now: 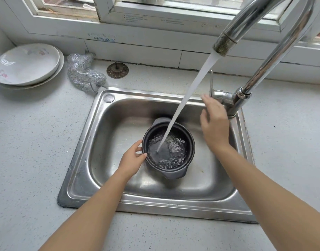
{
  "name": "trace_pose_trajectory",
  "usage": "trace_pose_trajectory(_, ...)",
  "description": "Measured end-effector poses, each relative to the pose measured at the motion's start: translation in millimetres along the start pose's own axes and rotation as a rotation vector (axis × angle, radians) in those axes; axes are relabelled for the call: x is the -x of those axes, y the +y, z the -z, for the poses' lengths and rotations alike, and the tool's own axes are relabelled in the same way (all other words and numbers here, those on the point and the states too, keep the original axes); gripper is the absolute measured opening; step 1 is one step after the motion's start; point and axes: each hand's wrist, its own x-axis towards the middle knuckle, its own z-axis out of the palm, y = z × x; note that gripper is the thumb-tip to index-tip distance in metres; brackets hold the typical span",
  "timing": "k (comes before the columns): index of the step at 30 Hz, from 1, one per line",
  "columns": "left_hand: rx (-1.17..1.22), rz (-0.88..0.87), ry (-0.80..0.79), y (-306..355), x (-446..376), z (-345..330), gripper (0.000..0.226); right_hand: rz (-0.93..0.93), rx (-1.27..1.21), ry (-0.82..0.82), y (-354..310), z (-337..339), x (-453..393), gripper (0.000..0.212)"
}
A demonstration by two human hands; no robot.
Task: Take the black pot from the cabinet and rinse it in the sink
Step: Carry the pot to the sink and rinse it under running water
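The left hand (132, 156) pinches the rim of the round black pot with two stubby side handles (169, 148), thumb laid over the lip at the pot's nine o'clock and fingers curled on the outer wall, so the pot lies directly against those fingertips. The right hand (214, 124) hangs loose and empty, fingers spread, at the pot's two o'clock, well clear of it and just short of the chrome lever of the curved steel tap (228, 98). The pot stands upright on the floor of the rectangular stainless-steel sink (94, 142), near its centre, with a white stream of water (190, 91) falling into it and pooling, bubbling, over the bottom. Filling, it will probably grow heavy, and its wet dark wall looks slippery; it seems stiff and perhaps breakable if knocked on steel. The one-hand rim pinch steadies it but would be weak for tipping; the handles at twelve and five o'clock seem the safer holds.
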Motion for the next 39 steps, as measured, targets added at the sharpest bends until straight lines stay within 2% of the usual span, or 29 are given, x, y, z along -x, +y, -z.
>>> trace_pose_trajectory(3, 0.006, -0.004, 0.002, 0.1, 0.1, 0.1, 0.049, -0.149, -0.046, -0.246, 9.1, -10.6, 30.2, 0.047)
trace_pose_trajectory(6, 0.002, -0.006, -0.001, -0.1, 0.6, 0.0, 0.050, -0.316, 0.049, -0.526, 24.8, -25.3, 59.3, 0.058)
trace_pose_trajectory(8, 0.008, -0.008, -0.002, -0.3, 0.8, -0.2, 0.050, -0.332, 0.066, -0.618, 31.4, -32.6, 74.7, 0.059)
trace_pose_trajectory(28, -0.021, -0.016, -0.027, 1.2, 0.7, -2.2, 0.051, -0.383, 0.078, -0.569, 31.6, -46.2, 91.1, 0.057)
trace_pose_trajectory(30, -0.041, -0.026, -0.038, 2.0, 0.9, -1.7, 0.051, -0.325, 0.191, -0.555, 31.4, -47.0, 89.0, 0.055)
trace_pose_trajectory(32, -0.059, -0.022, -0.044, -0.1, -0.2, -0.7, 0.050, -0.128, 0.345, -0.556, 28.0, -47.2, 89.2, 0.059)
trace_pose_trajectory(34, -0.069, -0.019, -0.046, -2.2, -1.5, -0.2, 0.048, 0.081, 0.348, -0.566, 26.1, -49.4, 89.7, 0.055)
trace_pose_trajectory(37, -0.051, -0.020, -0.050, -3.3, -4.6, -0.4, 0.048, 0.153, 0.284, -0.753, 15.1, -54.2, 82.7, 0.048)
trace_pose_trajectory(39, -0.041, -0.028, -0.050, -4.9, -6.4, -0.7, 0.048, 0.146, 0.340, -0.867, 14.3, -64.6, 75.4, 0.050)
